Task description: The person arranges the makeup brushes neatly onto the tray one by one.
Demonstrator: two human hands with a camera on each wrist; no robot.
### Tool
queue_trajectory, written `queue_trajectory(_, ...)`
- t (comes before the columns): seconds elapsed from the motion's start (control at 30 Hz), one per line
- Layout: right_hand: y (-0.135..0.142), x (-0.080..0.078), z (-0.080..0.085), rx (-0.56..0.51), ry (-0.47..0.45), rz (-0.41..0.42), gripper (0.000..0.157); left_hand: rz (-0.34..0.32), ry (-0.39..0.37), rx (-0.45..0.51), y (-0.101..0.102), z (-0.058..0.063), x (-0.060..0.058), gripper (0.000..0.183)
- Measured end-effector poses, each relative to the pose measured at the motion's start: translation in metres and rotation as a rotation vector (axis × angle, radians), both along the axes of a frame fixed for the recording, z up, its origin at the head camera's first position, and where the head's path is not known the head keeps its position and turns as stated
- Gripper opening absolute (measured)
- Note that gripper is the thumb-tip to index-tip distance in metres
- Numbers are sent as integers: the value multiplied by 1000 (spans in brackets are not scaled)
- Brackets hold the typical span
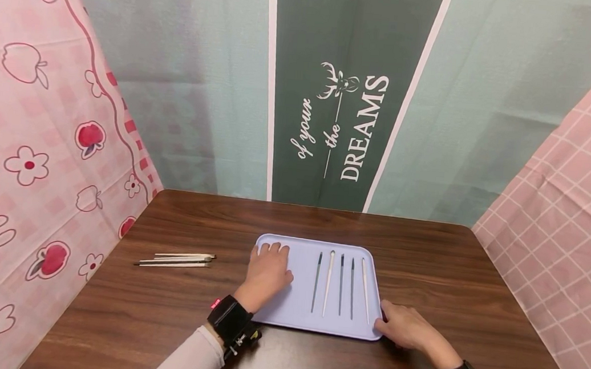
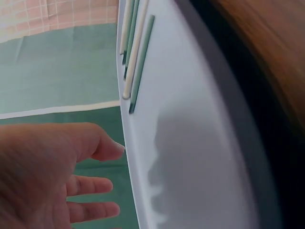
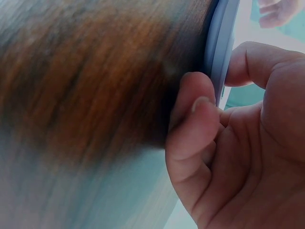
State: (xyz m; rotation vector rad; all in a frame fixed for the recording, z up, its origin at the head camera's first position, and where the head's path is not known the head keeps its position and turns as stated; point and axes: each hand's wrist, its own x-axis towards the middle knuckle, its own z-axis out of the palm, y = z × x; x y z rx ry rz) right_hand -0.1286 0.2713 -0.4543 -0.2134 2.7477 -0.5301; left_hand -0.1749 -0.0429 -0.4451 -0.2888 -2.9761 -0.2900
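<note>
- Head view: nearest the camera, the right hand (image 1: pixel 406 328) is seen at the near right corner of the lavender tray (image 1: pixel 287 309), its grip closed on the rim. The left hand (image 1: pixel 267 273) is laid flat on the tray's left half, fingers straight, nothing held. Five thin sticks (image 1: pixel 341 285) are lined up side by side on the tray's right half. The tray is centred on the tabletop (image 1: pixel 163 312); loose sticks (image 1: pixel 177 259) lie left of it, well apart.
- Left wrist view: open fingers (image 2: pixel 90 185) are shown beside the tray surface (image 2: pixel 190 157); the stick ends (image 2: pixel 136 62) lie beyond.
- Right wrist view: the tray edge (image 3: pixel 220 43) is pinched between thumb (image 3: pixel 252 62) and curled fingers (image 3: pixel 193 119).
</note>
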Motion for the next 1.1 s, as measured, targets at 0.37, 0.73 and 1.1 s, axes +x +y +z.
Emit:
queue_trajectory(0.37, 0, 0, 0, 5, 1, -3, 18, 36, -21, 29, -34, 2, 11, 50)
queue_trajectory(0.73, -1, 0, -1, 4, -9, -11, 18, 86, -40, 24, -73, 0, 20, 52)
queue_trajectory(1.1, -1, 0, 2, 2, 3, 1, 18, 130, -15, -1, -112, -3, 30, 52)
